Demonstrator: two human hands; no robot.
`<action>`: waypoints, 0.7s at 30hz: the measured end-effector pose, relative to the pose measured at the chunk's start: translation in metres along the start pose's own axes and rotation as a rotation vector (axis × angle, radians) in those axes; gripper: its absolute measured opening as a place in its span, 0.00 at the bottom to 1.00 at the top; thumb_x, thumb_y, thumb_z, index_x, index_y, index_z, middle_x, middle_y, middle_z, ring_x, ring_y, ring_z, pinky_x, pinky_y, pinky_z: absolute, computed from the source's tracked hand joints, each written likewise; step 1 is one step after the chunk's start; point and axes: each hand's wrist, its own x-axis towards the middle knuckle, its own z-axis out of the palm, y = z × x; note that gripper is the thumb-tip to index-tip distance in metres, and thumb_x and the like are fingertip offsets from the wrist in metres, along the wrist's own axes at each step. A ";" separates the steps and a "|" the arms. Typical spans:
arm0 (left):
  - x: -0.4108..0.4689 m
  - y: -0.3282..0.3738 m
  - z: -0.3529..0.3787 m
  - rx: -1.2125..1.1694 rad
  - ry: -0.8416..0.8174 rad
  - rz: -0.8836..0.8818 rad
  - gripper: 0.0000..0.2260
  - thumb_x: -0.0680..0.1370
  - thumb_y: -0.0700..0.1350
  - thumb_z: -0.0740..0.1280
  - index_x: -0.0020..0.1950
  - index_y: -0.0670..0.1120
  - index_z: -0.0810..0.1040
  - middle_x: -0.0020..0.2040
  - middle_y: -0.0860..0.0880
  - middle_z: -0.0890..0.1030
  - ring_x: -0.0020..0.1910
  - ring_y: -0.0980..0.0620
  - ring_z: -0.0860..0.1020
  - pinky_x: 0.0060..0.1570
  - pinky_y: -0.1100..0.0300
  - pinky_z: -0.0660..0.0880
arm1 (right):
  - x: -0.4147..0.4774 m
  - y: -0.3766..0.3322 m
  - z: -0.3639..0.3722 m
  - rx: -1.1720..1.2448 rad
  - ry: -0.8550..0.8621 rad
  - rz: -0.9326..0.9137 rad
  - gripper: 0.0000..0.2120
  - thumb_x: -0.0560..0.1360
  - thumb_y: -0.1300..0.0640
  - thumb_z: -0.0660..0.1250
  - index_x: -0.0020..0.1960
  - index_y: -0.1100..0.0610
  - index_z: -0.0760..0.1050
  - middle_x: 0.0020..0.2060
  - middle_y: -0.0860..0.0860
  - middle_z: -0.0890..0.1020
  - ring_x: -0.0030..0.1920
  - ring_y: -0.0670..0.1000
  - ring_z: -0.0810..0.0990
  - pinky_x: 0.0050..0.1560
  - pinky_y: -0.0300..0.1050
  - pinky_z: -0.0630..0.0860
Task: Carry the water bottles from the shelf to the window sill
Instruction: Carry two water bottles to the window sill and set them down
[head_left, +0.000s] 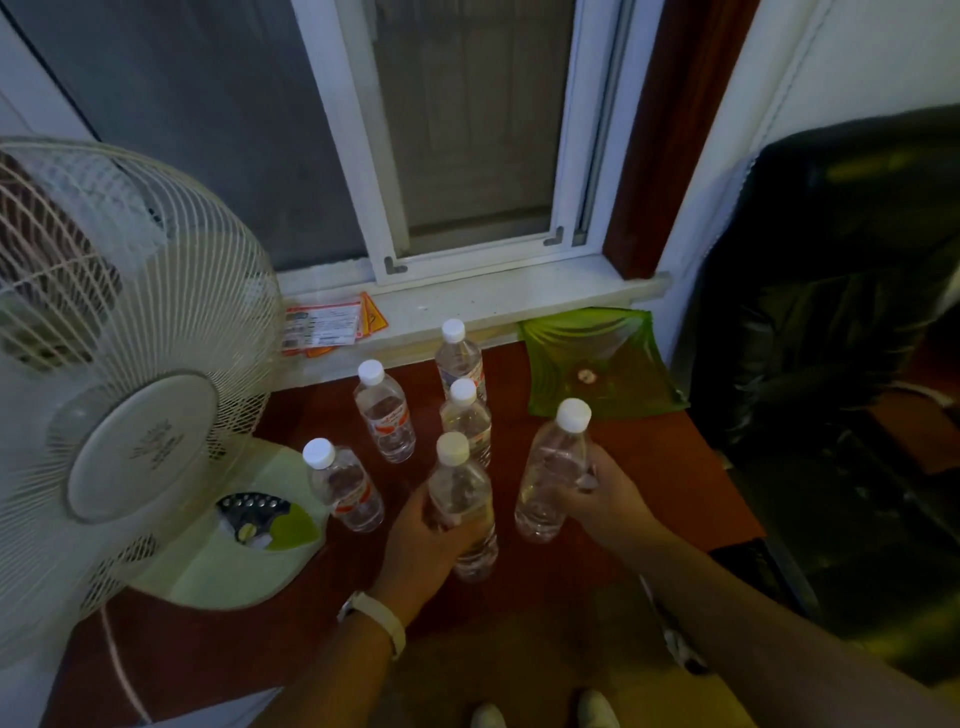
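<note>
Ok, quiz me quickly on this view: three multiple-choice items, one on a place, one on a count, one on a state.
1. Where is the green dish?
A. On the floor
B. On the red table, right of the bottles
C. Stacked on a bottle cap

2. How many bottles show?
A. Four
B. Six
C. Eight

3. What are the hands doing?
A. Both hang empty
B. Only one holds a bottle
C. Each grips a bottle

Answers:
1 B: the dish lies on the table, just beyond the rightmost bottle.
2 B: four stand on the table and two are held.
3 C: the left hand and the right hand each curl round a bottle's body.
</note>
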 end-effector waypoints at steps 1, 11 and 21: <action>0.002 0.005 0.003 -0.016 -0.007 0.018 0.27 0.67 0.45 0.81 0.63 0.58 0.77 0.56 0.56 0.85 0.55 0.60 0.82 0.53 0.61 0.79 | -0.004 -0.003 -0.004 0.010 0.012 -0.007 0.25 0.70 0.60 0.78 0.63 0.51 0.73 0.53 0.50 0.84 0.54 0.49 0.84 0.51 0.47 0.81; 0.023 0.064 0.067 -0.030 -0.201 0.189 0.22 0.62 0.55 0.80 0.53 0.61 0.79 0.51 0.56 0.86 0.50 0.57 0.84 0.44 0.64 0.79 | -0.069 -0.018 -0.062 0.063 0.274 0.006 0.17 0.73 0.56 0.73 0.57 0.40 0.74 0.49 0.34 0.82 0.51 0.37 0.82 0.41 0.35 0.78; -0.011 0.097 0.179 -0.049 -0.483 0.177 0.22 0.62 0.49 0.81 0.54 0.60 0.81 0.53 0.50 0.86 0.52 0.50 0.85 0.44 0.60 0.81 | -0.148 -0.013 -0.157 0.186 0.472 -0.046 0.17 0.72 0.54 0.74 0.57 0.43 0.74 0.50 0.42 0.84 0.50 0.42 0.84 0.40 0.36 0.79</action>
